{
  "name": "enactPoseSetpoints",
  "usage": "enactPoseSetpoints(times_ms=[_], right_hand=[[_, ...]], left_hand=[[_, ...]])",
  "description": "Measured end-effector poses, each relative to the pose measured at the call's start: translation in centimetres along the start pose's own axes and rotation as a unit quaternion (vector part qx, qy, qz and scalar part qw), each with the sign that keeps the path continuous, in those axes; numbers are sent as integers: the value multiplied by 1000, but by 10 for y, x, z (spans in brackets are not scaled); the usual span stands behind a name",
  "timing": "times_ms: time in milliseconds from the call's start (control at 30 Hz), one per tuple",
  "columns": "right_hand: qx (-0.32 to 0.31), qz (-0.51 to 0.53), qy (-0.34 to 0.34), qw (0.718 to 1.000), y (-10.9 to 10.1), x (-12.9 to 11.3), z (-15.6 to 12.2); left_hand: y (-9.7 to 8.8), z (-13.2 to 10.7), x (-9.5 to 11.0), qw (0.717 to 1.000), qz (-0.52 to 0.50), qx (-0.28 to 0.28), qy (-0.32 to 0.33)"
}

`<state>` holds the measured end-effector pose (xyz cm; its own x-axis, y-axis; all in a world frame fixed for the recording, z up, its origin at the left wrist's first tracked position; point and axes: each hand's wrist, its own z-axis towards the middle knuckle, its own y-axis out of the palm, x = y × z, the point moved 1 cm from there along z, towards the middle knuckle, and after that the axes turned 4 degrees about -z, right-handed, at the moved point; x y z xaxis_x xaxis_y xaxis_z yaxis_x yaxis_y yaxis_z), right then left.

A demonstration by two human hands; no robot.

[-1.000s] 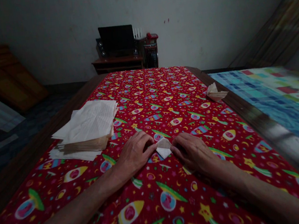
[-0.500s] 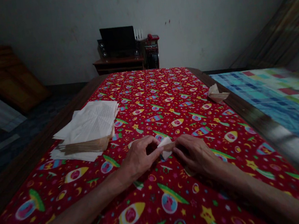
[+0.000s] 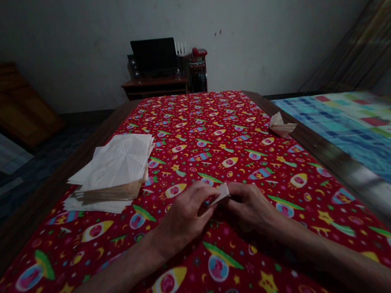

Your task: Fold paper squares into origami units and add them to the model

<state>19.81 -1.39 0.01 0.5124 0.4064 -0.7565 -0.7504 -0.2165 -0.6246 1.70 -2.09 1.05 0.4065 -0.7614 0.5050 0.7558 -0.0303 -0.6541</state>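
Note:
A small folded piece of paper (image 3: 222, 193) is pinched between my two hands, just above the red patterned tablecloth (image 3: 218, 261). My left hand (image 3: 188, 211) grips its left side between thumb and fingers. On the other side, my right hand (image 3: 249, 202) is closed on the right edge, its fingertips partly hidden behind the paper. To the left lies a stack of paper sheets (image 3: 116, 161), with printed text on the top one. A folded paper shape (image 3: 281, 125) rests near the table's right edge.
Beyond the table's far end a monitor (image 3: 155, 54) and speakers stand on a small brown desk (image 3: 155, 85), with a red telephone (image 3: 199, 51) beside them. A bed with a checked cover (image 3: 350, 116) is to the right. Wooden cabinets (image 3: 12, 101) stand at left.
The folded paper has been turned and now looks narrower, its pale flap tilted up to the right. My hands have drawn closer together. The view has shifted slightly.

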Motion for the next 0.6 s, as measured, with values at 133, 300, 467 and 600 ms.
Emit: enactPoseSetpoints(times_ms=[133,300,467,600], right_hand=[[16,-91,-8,996,0,-1,3],[38,-152,-50,986,-4,0,0],[110,-167,-96,975,-5,-2,-2],[73,-251,-136,956,0,4,5]], left_hand=[[-11,1,-3,996,76,-1,56],[-23,6,-1,964,241,-61,93],[-12,6,-11,965,236,-118,14],[-5,7,-19,984,159,-80,-18]])
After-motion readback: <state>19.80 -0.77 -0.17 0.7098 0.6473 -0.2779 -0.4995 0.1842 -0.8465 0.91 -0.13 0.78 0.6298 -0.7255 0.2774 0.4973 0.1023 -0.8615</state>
